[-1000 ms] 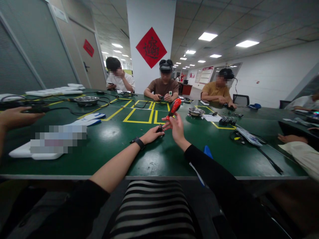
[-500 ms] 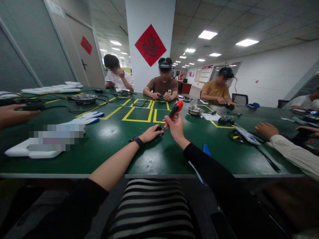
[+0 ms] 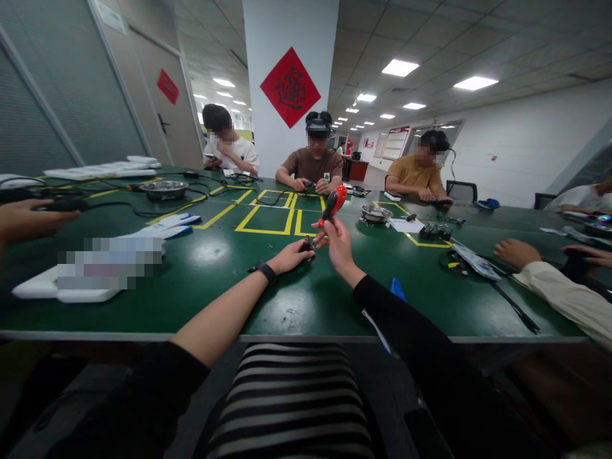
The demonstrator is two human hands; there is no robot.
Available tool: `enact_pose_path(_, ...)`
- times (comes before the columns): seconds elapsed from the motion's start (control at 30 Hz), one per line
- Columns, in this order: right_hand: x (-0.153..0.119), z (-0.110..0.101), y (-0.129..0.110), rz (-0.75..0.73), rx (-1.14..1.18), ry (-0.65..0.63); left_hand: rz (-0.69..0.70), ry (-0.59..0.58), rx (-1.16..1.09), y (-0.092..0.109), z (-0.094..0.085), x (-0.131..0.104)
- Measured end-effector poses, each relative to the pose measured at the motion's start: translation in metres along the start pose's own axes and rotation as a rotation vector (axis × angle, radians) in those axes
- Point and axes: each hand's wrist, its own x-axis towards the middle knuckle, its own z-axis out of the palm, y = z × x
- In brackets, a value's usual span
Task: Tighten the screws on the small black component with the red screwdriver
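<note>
My right hand [image 3: 340,247] is closed around a screwdriver with a bulbous red and black handle [image 3: 335,202], which tilts up and to the right. The screwdriver's lower end is hidden by my fingers. Just left of it, my left hand [image 3: 289,257] grips a small black part with a metal top [image 3: 306,245] close above the green table [image 3: 215,299]. Its exact kind is too small to make out. Both hands are almost touching at the part.
White-and-blue gloves [image 3: 173,223] lie at left beside a white block [image 3: 41,288]. Metal bowls stand at the left [image 3: 164,189] and right [image 3: 375,213]. Several black parts [image 3: 434,231] and cables sit at right. Co-workers sit around the table, with a neighbour's hand [image 3: 517,252] at right.
The screwdriver's handle has tipped slightly to the left and down, and the fingers of my right hand have shifted on it. My left hand still grips the black part.
</note>
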Motion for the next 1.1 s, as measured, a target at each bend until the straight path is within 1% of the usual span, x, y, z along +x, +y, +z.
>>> enact_pose_path(0.13,0.0,0.0002,0.0012,-0.006,-0.041,0.006,0.008,0.015,0.013,-0.0013,0.0005,0.0006)
enact_pose_path(0.33,-0.0004,0.0026,0.0023,-0.004,-0.017,0.025,-0.01,0.022,0.066,-0.0024,-0.0002,0.0014)
enact_pose_path(0.53,0.0003,0.0007,0.0024,-0.005,-0.002,0.032,-0.008,0.028,0.053,-0.0006,-0.0001,0.0004)
enact_pose_path(0.77,0.0015,-0.0035,0.0024,0.025,0.063,-0.008,-0.015,0.022,0.02,0.0002,0.0014,-0.0006)
enact_pose_path(1.1,0.0004,-0.0018,0.0021,-0.002,0.038,0.006,0.005,0.029,0.044,-0.0004,0.0022,0.0001)
